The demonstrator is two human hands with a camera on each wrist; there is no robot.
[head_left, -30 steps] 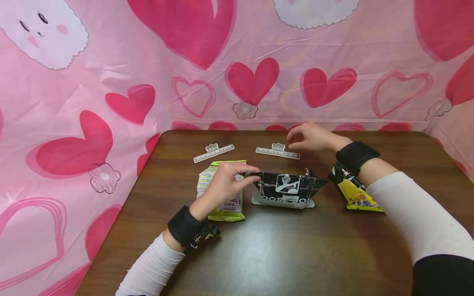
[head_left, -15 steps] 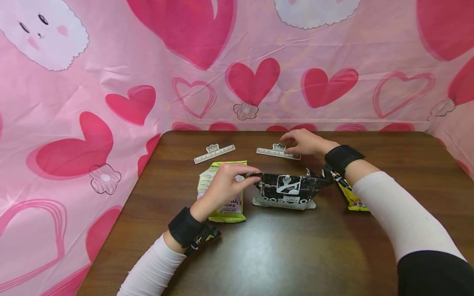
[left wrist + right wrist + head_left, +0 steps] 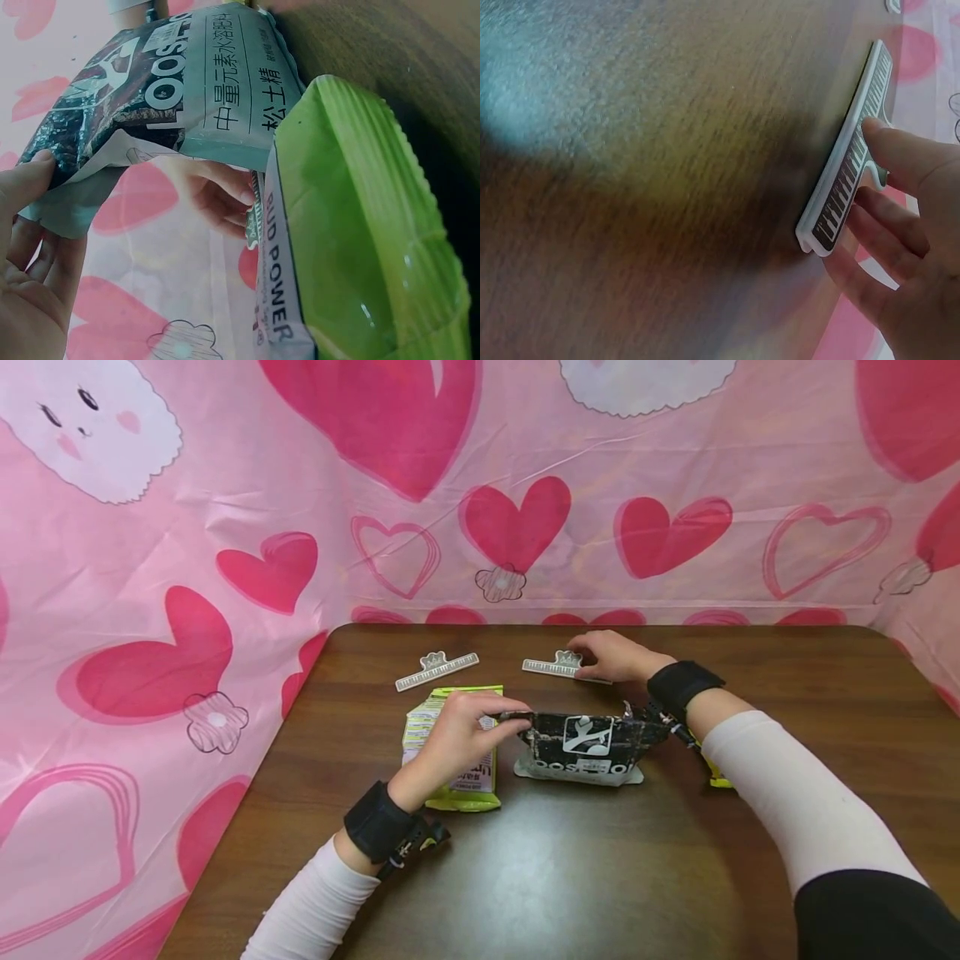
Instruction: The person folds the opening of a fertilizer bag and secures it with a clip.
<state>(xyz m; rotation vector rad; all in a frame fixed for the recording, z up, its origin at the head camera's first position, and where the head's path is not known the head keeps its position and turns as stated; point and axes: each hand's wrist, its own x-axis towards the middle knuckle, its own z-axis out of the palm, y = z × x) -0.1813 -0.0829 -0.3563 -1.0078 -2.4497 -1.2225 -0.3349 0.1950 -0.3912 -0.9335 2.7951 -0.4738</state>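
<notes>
My left hand pinches the top left corner of a black snack bag that stands upright at the middle of the brown table. In the left wrist view the bag has white lettering, and my fingers hold its edge. My right hand is behind the bag on a white ruler-like clip. The right wrist view shows my thumb on the clip and my fingers curled under its tab.
A green snack bag lies under my left hand, close up as the green bag. A second white clip lies at the back left. A yellow bag is mostly hidden behind my right forearm. A pink heart-print sheet surrounds the table.
My right hand has moved left and down from above the table's back onto the white clip and closed on it. My right forearm now covers most of the yellow bag. The left hand keeps its pinch.
</notes>
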